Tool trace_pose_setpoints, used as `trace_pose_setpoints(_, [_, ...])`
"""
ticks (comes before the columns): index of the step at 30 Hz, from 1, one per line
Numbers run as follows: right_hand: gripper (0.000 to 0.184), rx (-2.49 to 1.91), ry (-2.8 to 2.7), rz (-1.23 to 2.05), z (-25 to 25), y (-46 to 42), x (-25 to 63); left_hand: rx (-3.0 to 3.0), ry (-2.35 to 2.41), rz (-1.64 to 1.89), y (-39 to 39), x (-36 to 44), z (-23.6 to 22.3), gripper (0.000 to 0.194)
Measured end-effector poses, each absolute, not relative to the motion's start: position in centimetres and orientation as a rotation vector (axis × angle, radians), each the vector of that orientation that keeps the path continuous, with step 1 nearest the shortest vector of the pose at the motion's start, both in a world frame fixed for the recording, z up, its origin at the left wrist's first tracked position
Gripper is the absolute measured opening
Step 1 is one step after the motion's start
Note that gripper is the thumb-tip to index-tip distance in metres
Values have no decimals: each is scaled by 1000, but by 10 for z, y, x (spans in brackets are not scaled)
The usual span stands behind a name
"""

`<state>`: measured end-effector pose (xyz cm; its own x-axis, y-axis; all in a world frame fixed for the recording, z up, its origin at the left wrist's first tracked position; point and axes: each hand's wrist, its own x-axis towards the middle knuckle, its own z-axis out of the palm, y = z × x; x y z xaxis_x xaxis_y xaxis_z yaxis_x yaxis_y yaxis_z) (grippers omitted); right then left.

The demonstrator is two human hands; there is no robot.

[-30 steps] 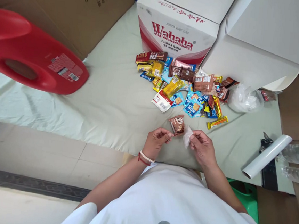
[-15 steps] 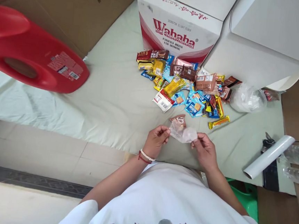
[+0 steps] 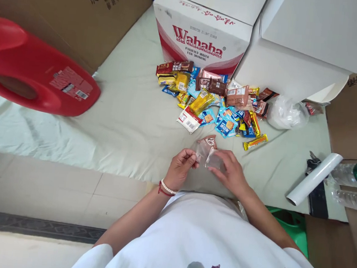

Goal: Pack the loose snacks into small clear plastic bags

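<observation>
Pinched between the thumb and fingers of my left hand [image 3: 181, 167] is the edge of a small clear plastic bag [image 3: 201, 155]. My right hand [image 3: 231, 175] is at the bag's other side, thumb and fingers apart, with part of the clear plastic showing between them. I cannot tell how firmly the right fingers touch it. A brown snack packet [image 3: 211, 140] with white lettering shows just beyond the bag; whether it is inside or behind is unclear. Farther back lies a pile of wrapped snacks, including blue cracker packets [image 3: 226, 126] and a yellow-wrapped snack [image 3: 201, 103].
A Wahaba-style white-and-red carton [image 3: 202, 36] stands behind the pile. To the left is a big red jug [image 3: 46, 76]. On the right are a crumpled clear bag [image 3: 288, 113], a white roll [image 3: 314, 179], keys and plastic bottles [image 3: 348, 174]. The cloth-covered table [image 3: 128, 138] ends near my body.
My right hand has moved left toward my left hand and its pinch has opened. The bag, earlier stretched between both hands, is now held at its left edge. The view has shifted slightly.
</observation>
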<state>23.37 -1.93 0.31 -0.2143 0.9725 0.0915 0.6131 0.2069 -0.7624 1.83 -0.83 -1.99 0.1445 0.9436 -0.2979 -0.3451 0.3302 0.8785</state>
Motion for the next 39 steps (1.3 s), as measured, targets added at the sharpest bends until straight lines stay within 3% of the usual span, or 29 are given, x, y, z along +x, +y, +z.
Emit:
trace_pose_setpoints(2, [17, -1438, -1943, 826, -10, -12, 224, 749, 1043, 1071, -9, 15, -21, 43])
trace_pose_setpoints(9, [14, -1549, -1670, 850, -13, -23, 262, 562, 1212, 1274, -11, -22, -35, 45])
trace_pose_setpoints(18, [19, -1557, -1912, 1401, 21, -56, 327, 500, 1131, 1257, -9, -31, -38, 46])
trace_pose_setpoints(26, [17, -1377, -1671, 1136, 38, -3, 234, 852, 1059, 1162, -10, -21, -14, 30])
trace_pose_setpoints(29, [25, -1280, -1729, 1111, 29, 22, 203, 969, 1032, 1146, -15, -19, -5, 28])
trace_pose_setpoints(33, [10, -1147, -1819, 1050, 16, 38, 187, 989, 1052, 1100, -20, -23, -5, 35])
trace_pose_setpoints(37, [12, -1060, -1927, 931, 17, 37, 187, 877, 1156, 1074, -16, -27, -11, 57])
trace_pose_setpoints(39, [12, -1034, -2000, 882, 21, 34, 188, 872, 1182, 1033, -10, -25, -9, 55])
